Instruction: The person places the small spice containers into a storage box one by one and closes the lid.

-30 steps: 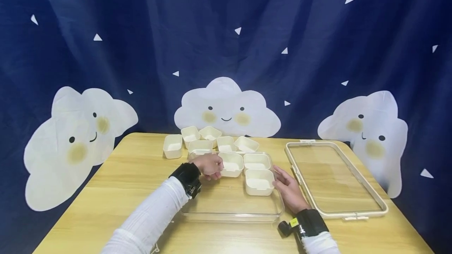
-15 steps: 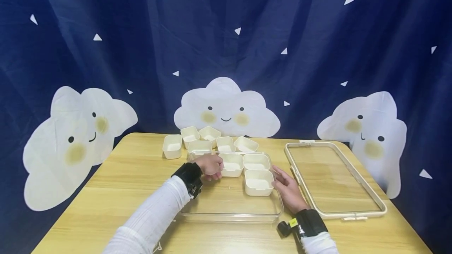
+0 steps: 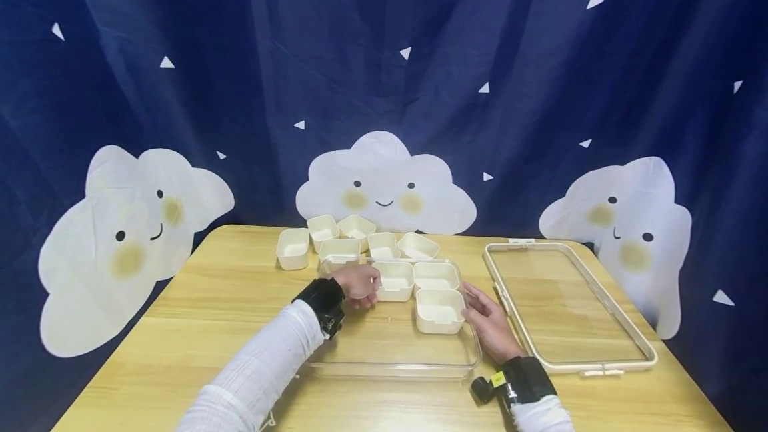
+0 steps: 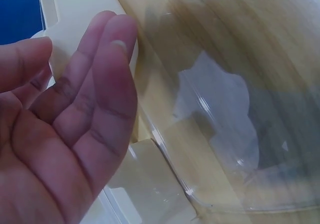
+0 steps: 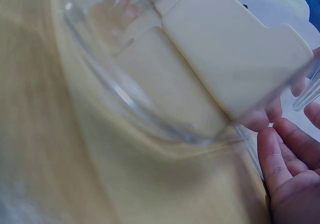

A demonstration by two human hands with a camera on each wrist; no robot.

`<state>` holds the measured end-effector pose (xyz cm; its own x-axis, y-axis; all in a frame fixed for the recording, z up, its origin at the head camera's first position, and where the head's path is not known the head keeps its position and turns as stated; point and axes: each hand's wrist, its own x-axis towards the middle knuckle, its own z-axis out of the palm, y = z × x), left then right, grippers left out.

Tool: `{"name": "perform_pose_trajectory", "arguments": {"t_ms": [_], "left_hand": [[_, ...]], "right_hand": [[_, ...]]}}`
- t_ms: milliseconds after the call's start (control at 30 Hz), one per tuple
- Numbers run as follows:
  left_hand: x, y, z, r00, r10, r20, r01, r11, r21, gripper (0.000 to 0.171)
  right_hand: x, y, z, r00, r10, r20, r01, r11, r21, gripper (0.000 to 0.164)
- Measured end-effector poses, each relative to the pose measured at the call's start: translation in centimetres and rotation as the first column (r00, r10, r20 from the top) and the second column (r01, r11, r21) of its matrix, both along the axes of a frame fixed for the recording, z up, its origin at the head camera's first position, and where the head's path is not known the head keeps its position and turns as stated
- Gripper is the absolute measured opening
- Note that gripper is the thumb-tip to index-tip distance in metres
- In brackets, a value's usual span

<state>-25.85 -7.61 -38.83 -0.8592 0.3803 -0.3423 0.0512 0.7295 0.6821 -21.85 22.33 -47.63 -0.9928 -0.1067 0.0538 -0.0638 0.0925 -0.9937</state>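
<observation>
A clear rectangular container (image 3: 393, 372) lies on the wooden table, with three cream boxes toward its far right. My left hand (image 3: 357, 283) has curled fingers at the left side of the middle small box (image 3: 395, 293). In the left wrist view, the thumb of the left hand (image 4: 70, 134) overlaps that box's rim, its fingers lying against the wall. My right hand (image 3: 495, 329) is at the container's right side, thumb near the front box (image 3: 440, 322). Seen from the right wrist, the fingers of the right hand (image 5: 295, 179) touch the clear wall from outside. Another box (image 3: 437, 279) sits behind.
Several more cream boxes (image 3: 293, 255) stand loose along the table's far edge, behind the container. To the right lies a clear lid (image 3: 504, 299) with a cream frame and clips. A dark blue curtain (image 3: 384, 72) with cloud prints hangs behind the table (image 3: 180, 345).
</observation>
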Motion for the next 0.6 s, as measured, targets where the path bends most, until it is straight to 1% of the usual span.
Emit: {"name": "perform_pose_trajectory", "arguments": {"t_ms": [100,267,333,467,533,567,600], "left_hand": [[-0.06,-0.02,0.0,1.0,0.002,-0.005,-0.002,1.0,-0.006,0.008],[0.29,0.22,0.17,1.0,0.023,-0.013,-0.023,0.999,-0.027,0.011],[0.33,0.34,0.17,0.999,0.036,-0.01,-0.036,0.999,-0.032,0.017],[0.49,0.4,0.22,0.999,0.042,-0.009,-0.042,0.998,-0.046,0.033],[0.6,0.32,0.29,0.999,0.044,-0.006,-0.044,0.998,-0.041,0.038],[0.46,0.21,-0.01,0.999,0.039,-0.013,-0.039,0.999,-0.036,0.039],[0.49,0.13,-0.06,0.999,0.041,-0.013,-0.041,0.999,-0.029,0.04]], "right_hand": [[-0.01,-0.05,0.05,1.0,-0.001,-0.002,0.001,1.0,0.004,0.056],[0.06,0.11,0.13,1.0,0.005,-0.007,-0.005,1.0,0.012,0.056],[0.07,0.18,0.14,1.0,0.009,-0.007,-0.009,1.0,0.009,0.056],[-0.02,0.16,0.08,1.0,0.012,0.001,-0.012,1.0,-0.002,0.056],[-0.01,0.11,0.08,1.0,0.014,0.001,-0.014,1.0,-0.005,0.056],[-0.01,0.08,0.06,1.0,0.014,0.001,-0.014,1.0,-0.008,0.056],[-0.01,0.07,0.05,1.0,0.015,-0.002,-0.015,1.0,-0.009,0.056]]}}
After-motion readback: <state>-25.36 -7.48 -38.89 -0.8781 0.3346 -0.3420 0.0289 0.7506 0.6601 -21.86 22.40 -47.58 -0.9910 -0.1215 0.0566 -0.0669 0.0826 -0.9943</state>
